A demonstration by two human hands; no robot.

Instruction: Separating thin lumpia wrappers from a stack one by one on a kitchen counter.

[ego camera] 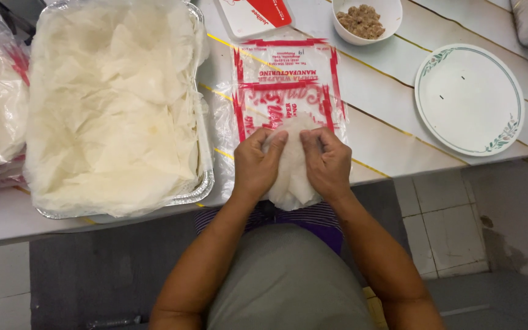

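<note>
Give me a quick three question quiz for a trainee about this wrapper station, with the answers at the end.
1. True or false: both hands press on the same thin white wrapper at the table edge.
2. What lies under that wrapper? A) the round plate B) a clear plastic bag with red print C) the foil tray
3. Name what the white bowl at the far side holds.

Key
1. True. The left hand and right hand both rest on it, fingertips close together.
2. B. The plastic bag is spread flat on the table; the plate sits bare to the right, and the foil tray of loose wrappers to the left.
3. A brown, crumbly filling.
</note>
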